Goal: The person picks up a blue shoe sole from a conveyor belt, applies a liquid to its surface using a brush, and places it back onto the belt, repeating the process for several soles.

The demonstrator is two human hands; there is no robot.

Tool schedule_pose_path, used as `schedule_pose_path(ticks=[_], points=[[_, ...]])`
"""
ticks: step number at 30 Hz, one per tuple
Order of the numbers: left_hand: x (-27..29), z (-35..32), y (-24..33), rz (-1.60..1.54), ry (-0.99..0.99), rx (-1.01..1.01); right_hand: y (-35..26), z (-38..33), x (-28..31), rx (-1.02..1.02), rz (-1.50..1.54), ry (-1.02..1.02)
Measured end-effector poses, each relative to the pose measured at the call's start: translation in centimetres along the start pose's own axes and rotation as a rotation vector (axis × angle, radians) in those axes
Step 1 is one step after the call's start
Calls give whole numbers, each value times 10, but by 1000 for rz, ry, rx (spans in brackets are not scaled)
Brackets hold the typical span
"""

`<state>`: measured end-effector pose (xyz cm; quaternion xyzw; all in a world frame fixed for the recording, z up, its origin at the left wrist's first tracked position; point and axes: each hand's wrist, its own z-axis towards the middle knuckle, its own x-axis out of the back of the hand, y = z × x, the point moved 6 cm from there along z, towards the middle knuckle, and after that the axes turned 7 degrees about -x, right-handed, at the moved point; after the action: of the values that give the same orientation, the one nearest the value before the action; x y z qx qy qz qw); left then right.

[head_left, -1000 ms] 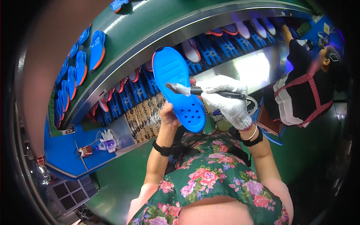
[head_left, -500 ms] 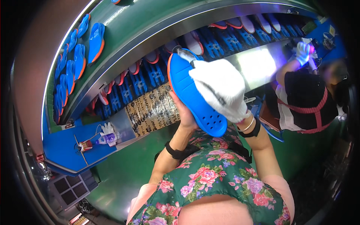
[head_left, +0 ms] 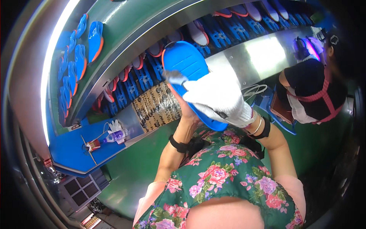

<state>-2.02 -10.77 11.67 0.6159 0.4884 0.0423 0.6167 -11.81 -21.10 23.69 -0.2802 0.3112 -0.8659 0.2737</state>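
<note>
Head view — your left hand (head_left: 187, 110) grips sole (head_left: 185, 57) by edge — gloved right hand (head_left: 218, 93), arched over it, clasps brush (head_left: 175, 78).

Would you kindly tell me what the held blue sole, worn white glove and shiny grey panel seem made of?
Held blue sole: probably moulded rubber or foam, satin-looking, with shallow lines across it. Worn white glove: likely matte knitted fabric, judging by its textured cuff; glare hides much of the weave. Shiny grey panel: apparently smooth metal, as it reflects a bright glare.
</note>
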Motion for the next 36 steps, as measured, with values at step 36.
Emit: schedule_pose_path(ticks=[36], points=[[17,43,-6,-522,-418,58,14,-41,12,-81,130,-45]])
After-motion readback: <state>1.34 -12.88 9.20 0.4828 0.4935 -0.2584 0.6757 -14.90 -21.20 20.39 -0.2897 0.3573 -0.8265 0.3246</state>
